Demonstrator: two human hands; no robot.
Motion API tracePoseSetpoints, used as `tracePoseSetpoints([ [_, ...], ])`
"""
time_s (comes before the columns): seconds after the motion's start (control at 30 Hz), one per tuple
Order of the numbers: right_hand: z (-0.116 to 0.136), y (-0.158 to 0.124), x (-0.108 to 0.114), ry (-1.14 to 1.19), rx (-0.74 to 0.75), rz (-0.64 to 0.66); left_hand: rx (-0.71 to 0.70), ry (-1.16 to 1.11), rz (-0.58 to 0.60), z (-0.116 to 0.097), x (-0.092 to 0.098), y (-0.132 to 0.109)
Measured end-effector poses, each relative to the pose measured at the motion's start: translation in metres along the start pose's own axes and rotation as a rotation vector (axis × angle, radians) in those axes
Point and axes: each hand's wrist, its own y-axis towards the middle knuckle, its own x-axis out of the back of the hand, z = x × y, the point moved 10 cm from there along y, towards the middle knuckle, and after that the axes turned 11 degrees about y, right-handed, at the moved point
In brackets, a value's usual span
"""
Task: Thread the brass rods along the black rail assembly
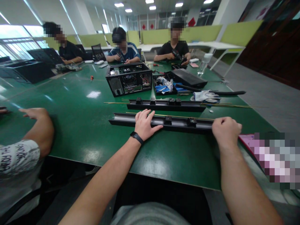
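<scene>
A long black channel rail [178, 126] with a pale inner strip lies across the table before me. My left hand [144, 125] rests over its left half, fingers spread and thumb along the near side. At the rail's right end my right hand [226, 129] is closed in a fist; what it encloses is hidden. A thin brass rod [168, 115] runs along the rail's far edge up to that fist. Two small black blocks, one block [168, 120] and another block [191, 122], sit on the rail between my hands.
Behind lies a second black rail [164, 107] with several blocks and brass rods. Farther back are an open computer case [128, 81], a tray of gloves [164, 89], white gloves [207, 96] and a bottle [204, 64]. A co-worker's arm [39, 128] reaches in left; several people sit opposite.
</scene>
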Motion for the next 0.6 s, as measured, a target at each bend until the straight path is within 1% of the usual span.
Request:
tracePoseSetpoints([
  [0.13,-0.001,-0.003,0.000,0.025,-0.044,0.007,-0.003,0.004,-0.005,0.000,0.001,-0.001],
  [0.23,0.000,-0.003,-0.001,0.071,-0.030,0.003,0.001,0.004,-0.002,0.001,0.000,-0.001],
  [0.43,0.012,-0.005,-0.002,0.205,0.153,-0.058,0.002,-0.003,0.006,0.000,0.000,0.000],
  [0.6,0.030,-0.011,-0.006,0.286,0.294,-0.034,0.009,-0.005,0.011,0.000,0.000,0.000],
])
